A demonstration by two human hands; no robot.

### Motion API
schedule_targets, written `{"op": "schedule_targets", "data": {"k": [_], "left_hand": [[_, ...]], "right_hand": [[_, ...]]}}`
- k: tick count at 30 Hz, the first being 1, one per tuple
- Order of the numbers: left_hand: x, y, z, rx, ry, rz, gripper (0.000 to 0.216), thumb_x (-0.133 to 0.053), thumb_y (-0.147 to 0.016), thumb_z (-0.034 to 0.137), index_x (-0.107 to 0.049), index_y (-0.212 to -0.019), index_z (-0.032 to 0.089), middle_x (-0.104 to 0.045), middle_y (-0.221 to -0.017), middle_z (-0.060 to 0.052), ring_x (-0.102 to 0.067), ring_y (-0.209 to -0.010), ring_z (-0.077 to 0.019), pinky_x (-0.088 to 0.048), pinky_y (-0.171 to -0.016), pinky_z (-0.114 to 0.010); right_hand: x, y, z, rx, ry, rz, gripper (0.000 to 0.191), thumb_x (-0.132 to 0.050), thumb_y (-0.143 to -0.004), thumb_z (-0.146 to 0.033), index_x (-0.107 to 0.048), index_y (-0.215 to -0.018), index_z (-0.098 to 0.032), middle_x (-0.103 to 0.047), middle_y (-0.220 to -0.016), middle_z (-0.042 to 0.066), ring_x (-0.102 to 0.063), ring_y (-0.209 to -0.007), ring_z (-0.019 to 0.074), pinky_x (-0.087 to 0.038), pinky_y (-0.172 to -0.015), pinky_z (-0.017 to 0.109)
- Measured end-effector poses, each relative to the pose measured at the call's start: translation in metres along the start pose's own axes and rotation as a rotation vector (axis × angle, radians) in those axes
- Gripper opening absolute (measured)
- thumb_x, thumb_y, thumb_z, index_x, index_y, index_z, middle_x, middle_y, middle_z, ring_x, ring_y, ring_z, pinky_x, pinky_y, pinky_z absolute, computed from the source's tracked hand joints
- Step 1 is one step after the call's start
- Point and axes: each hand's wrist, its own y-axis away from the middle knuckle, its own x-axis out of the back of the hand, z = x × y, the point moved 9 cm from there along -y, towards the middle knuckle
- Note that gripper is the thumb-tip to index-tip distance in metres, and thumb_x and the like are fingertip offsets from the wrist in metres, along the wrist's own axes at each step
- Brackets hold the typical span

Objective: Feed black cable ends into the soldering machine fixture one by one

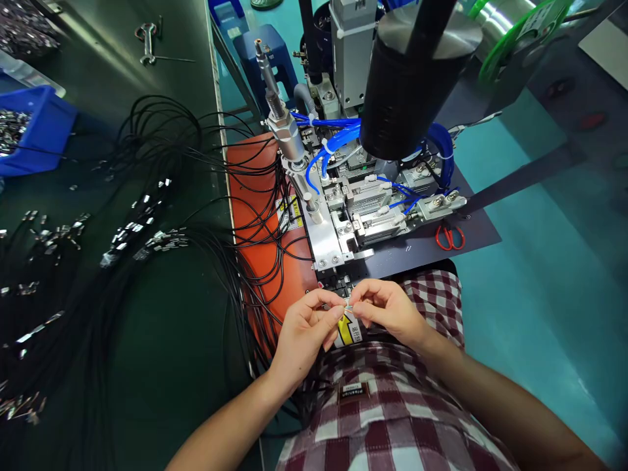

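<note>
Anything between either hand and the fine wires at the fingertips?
Nothing visible. The left hand and right hand both have their fingertips right at the fine wires. The pneumatic machine stands beyond the hands and the red-handled scissors lie off to the right; neither is in between.

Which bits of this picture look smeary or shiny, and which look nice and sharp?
In the head view, the metal-tipped cable ends near the left edge look smeary; in the head view, pale glare shows on the teal floor at lower right; in the head view, the red-handled scissors look fairly sharp, but the thin wires between the fingers are too tiny to see well.
</note>
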Motion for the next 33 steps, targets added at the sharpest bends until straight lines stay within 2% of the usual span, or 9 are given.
{"op": "schedule_targets", "data": {"k": [20,28,31,33], "left_hand": [[-0.002,-0.001,0.001,-0.001,0.004,-0.036,0.021,-0.066,-0.083,0.034,-0.058,-0.086,0.015,-0.044,-0.052,0.008,-0.035,-0.038,-0.0021,-0.019,-0.042,-0.017],[-0.003,0.001,-0.003,0.039,-0.103,-0.101,0.024,-0.067,-0.082,0.037,-0.058,-0.087,0.016,-0.042,-0.044,0.009,-0.034,-0.038,-0.0034,-0.022,-0.041,-0.016],[-0.002,0.001,-0.002,0.054,-0.13,-0.083,0.025,-0.068,-0.081,0.038,-0.058,-0.086,0.016,-0.04,-0.044,0.009,-0.033,-0.038,-0.0035,-0.021,-0.04,-0.016],[-0.002,0.0,-0.002,0.066,-0.142,-0.068,0.025,-0.068,-0.08,0.038,-0.059,-0.086,0.015,-0.039,-0.045,0.009,-0.032,-0.038,-0.0033,-0.021,-0.04,-0.016]], "right_hand": [[-0.002,0.001,0.005,-0.048,-0.089,-0.024,0.022,-0.075,-0.075,-0.033,-0.063,-0.077,-0.015,-0.055,-0.061,-0.004,-0.045,-0.049,0.0062,-0.036,-0.048,0.02],[-0.01,-0.001,0.004,-0.192,-0.065,-0.179,0.026,-0.07,-0.077,-0.036,-0.062,-0.07,-0.012,-0.05,-0.052,-0.004,-0.039,-0.043,0.0055,-0.025,-0.042,0.02],[-0.011,-0.001,-0.004,-0.149,0.001,-0.188,0.028,-0.068,-0.079,-0.039,-0.06,-0.073,-0.013,-0.046,-0.053,-0.006,-0.034,-0.044,0.0051,-0.023,-0.044,0.021],[-0.011,-0.001,-0.013,-0.088,0.096,-0.18,0.028,-0.065,-0.082,-0.04,-0.059,-0.074,-0.014,-0.045,-0.057,-0.006,-0.035,-0.049,0.0062,-0.026,-0.047,0.021]]}}
